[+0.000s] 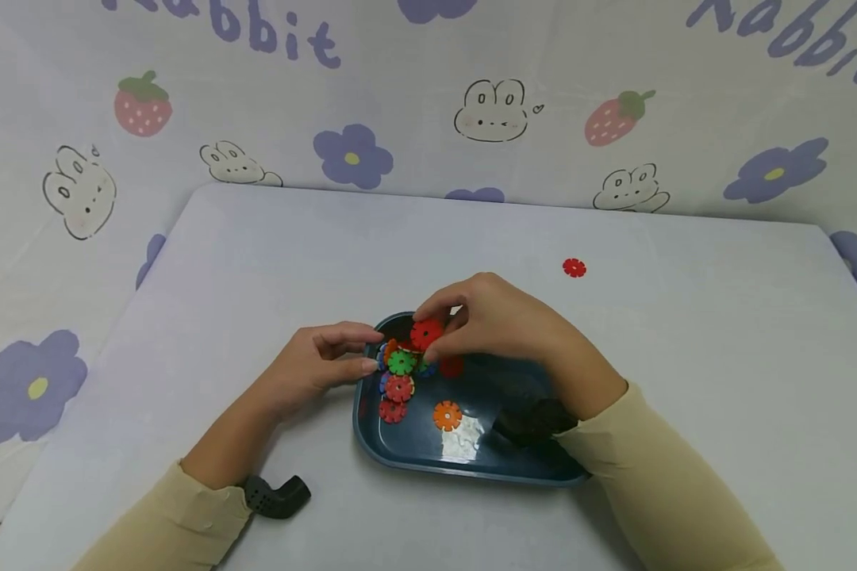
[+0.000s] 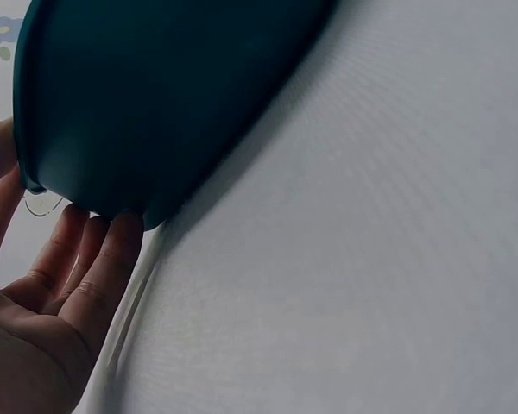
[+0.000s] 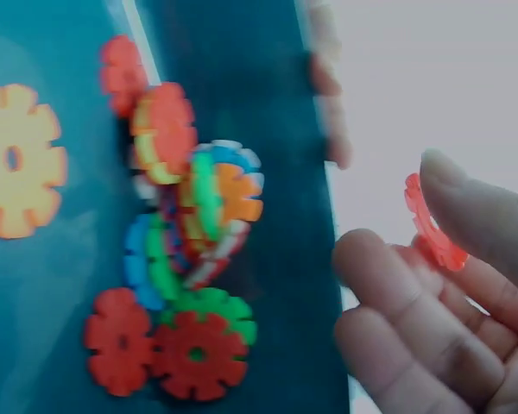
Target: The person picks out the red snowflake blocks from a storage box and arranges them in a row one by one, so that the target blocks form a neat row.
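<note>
My left hand is at the left end of a dark blue tray; its thumb and fingertips hold the rim and outer wall there, as the left wrist view shows. Above the tray's back left corner, my right hand pinches a red notched plastic disc between thumb and fingers. Under it, several notched discs in green, red, blue and other colours lie heaped at the tray's left side, some tilted or overlapping. An orange disc lies flat by itself on the tray floor.
A single red disc lies on the white table behind the tray. Black wrist-worn devices show at both sleeves, the left one beside the tray and the right one over it. A printed cloth hangs behind the table.
</note>
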`<action>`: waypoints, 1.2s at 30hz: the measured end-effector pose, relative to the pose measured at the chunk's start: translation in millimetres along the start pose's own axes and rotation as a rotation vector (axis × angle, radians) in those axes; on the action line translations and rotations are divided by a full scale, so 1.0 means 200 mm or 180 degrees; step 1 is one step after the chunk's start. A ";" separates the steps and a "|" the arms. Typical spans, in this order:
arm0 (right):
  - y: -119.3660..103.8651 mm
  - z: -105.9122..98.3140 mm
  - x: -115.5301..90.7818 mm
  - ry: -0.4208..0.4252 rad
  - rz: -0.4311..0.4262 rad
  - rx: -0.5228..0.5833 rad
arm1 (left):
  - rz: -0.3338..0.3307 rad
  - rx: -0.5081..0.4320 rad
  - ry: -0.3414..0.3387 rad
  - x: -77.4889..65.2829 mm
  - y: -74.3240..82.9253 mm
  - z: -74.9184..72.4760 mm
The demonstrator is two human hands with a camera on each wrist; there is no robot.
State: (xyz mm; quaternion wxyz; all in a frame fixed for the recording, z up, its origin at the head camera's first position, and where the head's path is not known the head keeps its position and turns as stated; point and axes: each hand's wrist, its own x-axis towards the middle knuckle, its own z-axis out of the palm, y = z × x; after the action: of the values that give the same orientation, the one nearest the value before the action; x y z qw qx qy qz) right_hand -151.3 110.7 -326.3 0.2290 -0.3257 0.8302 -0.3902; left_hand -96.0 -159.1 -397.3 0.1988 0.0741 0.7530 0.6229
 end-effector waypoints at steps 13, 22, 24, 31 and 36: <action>-0.09 -0.07 -0.09 0.0288 -0.0099 0.0129 | 0.0397 0.0137 0.0027 0.00 -0.03 -0.01; -0.09 -0.18 -0.19 0.0714 -0.0191 0.0029 | 0.0772 0.0186 0.0098 0.00 -0.04 0.00; -0.08 -0.21 -0.21 0.0861 -0.0173 0.0004 | 0.0821 0.0173 0.0102 0.00 -0.05 0.00; 0.05 -0.36 -0.28 0.1498 0.0096 -0.0014 | 0.0853 0.0212 0.0129 0.00 -0.04 0.00; 0.18 -0.46 -0.34 0.1851 0.0541 -0.0172 | 0.0831 0.0225 0.0123 0.00 -0.03 0.00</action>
State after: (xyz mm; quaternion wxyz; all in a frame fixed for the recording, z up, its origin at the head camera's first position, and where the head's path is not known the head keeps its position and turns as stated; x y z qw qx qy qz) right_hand -176.9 222.1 -291.7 0.0048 -0.1357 0.8953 -0.4242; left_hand -95.7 -159.9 -403.1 0.0987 0.1664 0.7621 0.6179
